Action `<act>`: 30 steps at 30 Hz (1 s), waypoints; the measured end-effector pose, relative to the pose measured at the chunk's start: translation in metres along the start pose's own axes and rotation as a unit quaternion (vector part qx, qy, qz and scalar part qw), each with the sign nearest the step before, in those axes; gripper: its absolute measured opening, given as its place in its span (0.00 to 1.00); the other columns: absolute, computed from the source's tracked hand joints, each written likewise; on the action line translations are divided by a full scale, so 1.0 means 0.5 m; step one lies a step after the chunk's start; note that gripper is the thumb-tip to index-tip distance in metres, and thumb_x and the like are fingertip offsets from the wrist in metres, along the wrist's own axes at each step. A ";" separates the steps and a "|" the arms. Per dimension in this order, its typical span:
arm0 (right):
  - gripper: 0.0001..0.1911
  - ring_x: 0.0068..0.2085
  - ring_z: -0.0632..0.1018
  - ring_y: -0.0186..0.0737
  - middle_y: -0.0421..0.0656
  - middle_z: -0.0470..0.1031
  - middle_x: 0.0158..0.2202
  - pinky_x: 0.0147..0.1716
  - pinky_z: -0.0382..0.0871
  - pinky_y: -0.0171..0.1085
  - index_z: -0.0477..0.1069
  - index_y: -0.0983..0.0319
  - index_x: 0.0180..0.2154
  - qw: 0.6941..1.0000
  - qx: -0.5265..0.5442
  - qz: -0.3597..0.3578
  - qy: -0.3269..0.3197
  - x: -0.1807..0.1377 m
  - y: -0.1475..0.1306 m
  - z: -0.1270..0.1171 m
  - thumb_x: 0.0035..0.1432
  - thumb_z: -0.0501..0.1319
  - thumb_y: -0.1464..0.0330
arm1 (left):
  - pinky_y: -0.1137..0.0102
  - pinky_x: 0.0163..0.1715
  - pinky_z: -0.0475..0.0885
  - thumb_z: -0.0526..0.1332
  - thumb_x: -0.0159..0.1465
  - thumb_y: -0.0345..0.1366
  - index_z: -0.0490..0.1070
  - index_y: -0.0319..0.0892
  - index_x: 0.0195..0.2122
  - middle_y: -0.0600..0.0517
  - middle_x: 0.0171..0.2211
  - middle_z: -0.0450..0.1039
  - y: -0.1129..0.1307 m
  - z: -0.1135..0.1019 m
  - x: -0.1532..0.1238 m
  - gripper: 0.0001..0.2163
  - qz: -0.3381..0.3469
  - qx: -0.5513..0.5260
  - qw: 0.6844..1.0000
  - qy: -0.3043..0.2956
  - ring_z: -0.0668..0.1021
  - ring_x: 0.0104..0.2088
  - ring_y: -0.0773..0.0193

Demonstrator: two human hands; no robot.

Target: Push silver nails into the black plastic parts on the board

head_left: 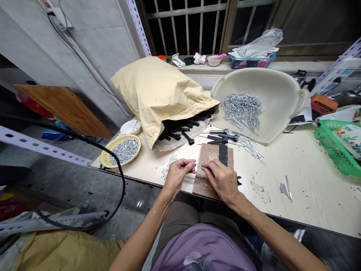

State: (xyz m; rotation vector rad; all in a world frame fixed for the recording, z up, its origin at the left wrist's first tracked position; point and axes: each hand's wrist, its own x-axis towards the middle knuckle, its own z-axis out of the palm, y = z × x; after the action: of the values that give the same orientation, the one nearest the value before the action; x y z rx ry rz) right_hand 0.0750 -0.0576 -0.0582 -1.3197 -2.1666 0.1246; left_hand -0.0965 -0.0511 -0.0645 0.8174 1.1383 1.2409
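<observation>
My left hand (178,174) is closed in a pinch on one end of a thin metal screw (198,165) over a brown board (212,153). My right hand (222,178) is closed too, fingers curled at the screw's other end, with a small black plastic piece (239,181) poking out beside it. Black plastic pieces (223,153) lie in a short row on the board. More black pieces (180,131) spill from a tan paper sack (158,92). Loose long screws (248,145) lie on the table beyond the board.
A cream plastic basin (278,92) holds a heap of screws. A yellow plate (107,158) with small metal parts and a white bowl (130,127) sit at the left. A green basket (335,148) stands at the right. A black cable (113,158) loops off the table's left edge.
</observation>
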 end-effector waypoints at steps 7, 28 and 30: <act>0.13 0.35 0.73 0.37 0.43 0.74 0.33 0.33 0.59 0.34 0.72 0.60 0.36 0.998 -0.054 -0.019 0.001 0.000 0.008 -0.013 0.65 0.50 0.65 | 0.74 0.28 0.71 0.69 0.50 0.39 0.77 0.37 0.33 0.52 0.26 0.75 -0.013 0.010 0.007 0.12 0.015 0.038 0.999 -0.007 0.75 0.23 0.71; 0.13 0.35 0.72 0.37 0.43 0.74 0.33 0.33 0.58 0.34 0.71 0.61 0.33 1.000 0.004 0.023 -0.010 -0.009 0.061 -0.025 0.65 0.51 0.64 | 0.75 0.25 0.70 0.70 0.49 0.39 0.74 0.35 0.32 0.54 0.24 0.72 -0.018 0.058 0.020 0.14 -0.054 0.017 0.997 -0.055 0.73 0.21 0.72; 0.14 0.35 0.72 0.37 0.44 0.73 0.31 0.34 0.57 0.36 0.71 0.61 0.32 0.998 -0.061 -0.008 0.010 -0.014 0.058 -0.027 0.65 0.50 0.65 | 0.76 0.25 0.70 0.71 0.48 0.39 0.74 0.34 0.32 0.55 0.22 0.71 -0.024 0.063 0.024 0.15 -0.066 -0.005 0.996 -0.053 0.73 0.20 0.73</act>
State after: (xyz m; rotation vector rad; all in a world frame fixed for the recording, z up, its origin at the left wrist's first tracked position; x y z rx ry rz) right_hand 0.1071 -0.0516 -0.0607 -1.3652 -2.1961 -0.0272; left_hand -0.0636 -0.0384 -0.0696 0.7788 1.0816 1.0821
